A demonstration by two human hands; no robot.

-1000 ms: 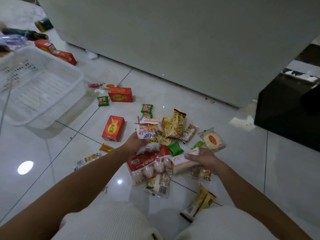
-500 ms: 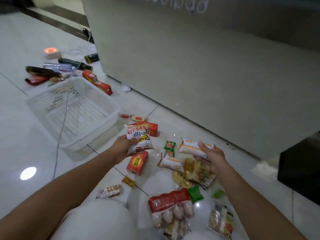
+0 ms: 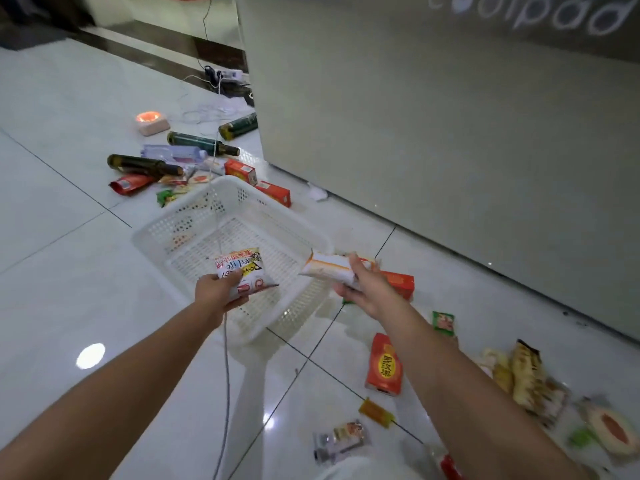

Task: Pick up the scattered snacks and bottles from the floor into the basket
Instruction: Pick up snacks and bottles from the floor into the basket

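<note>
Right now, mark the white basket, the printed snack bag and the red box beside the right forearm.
white basket (image 3: 162, 233): head view, perforated left wall.
printed snack bag (image 3: 242, 268): head view, printed front.
red box (image 3: 383, 365): head view, yellow label.

One head-worn view — wide, close, looking forward and down onto the basket (image 3: 227, 183) and tiled floor (image 3: 69, 237).

"coolpad" in pale letters on grey panel (image 3: 450, 150), up-right of the fingers. Snack packet (image 3: 244, 270) in left hand (image 3: 216, 294): upside-down print, approx. "life", rest illegible. White-orange packet (image 3: 329, 268) in right hand (image 3: 365, 291) & red carton (image 3: 384, 367) below it: chars unreadable.
</note>
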